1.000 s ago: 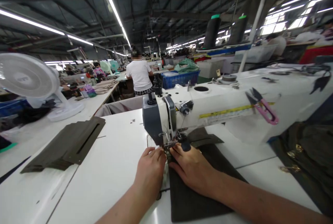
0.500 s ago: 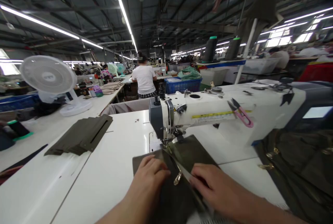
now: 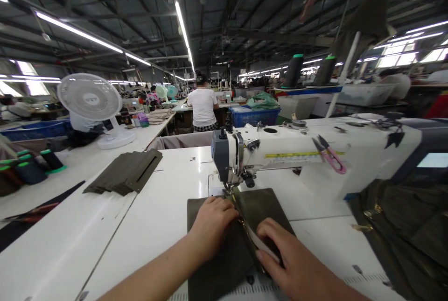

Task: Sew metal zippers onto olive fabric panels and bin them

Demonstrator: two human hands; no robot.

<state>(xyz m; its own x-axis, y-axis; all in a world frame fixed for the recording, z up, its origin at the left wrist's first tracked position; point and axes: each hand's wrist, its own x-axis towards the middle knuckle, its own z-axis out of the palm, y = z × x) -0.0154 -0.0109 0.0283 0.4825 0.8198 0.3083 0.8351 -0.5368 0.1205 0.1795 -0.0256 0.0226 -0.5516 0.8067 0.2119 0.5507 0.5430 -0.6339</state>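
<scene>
A dark olive fabric piece (image 3: 217, 268) with a zipper (image 3: 252, 240) along it lies under the sewing machine's needle area (image 3: 229, 190). My left hand (image 3: 214, 221) rests on its left part, fingers bent and closed at the brass zipper pull (image 3: 241, 221), which they partly cover. On the other side, my right hand (image 3: 292, 256) pinches the fabric's raised edge along the zipper between thumb and fingers. A pale strip shows at that edge. Behind the hands stands the white sewing machine (image 3: 290, 144), its presser foot close to the zipper's far end.
Pink-handled thread snips (image 3: 332, 158) lie on the machine arm. A stack of olive fabric pieces (image 3: 122, 170) sits left on the table, near a white fan (image 3: 93, 98) and thread cones (image 3: 31, 170). An olive item with brass zippers (image 3: 402, 235) lies right. A person (image 3: 204, 107) works ahead.
My left hand has moved forward and its fingers have come onto the zipper pull, which is now closer to the needle. The view has turned slightly left.
</scene>
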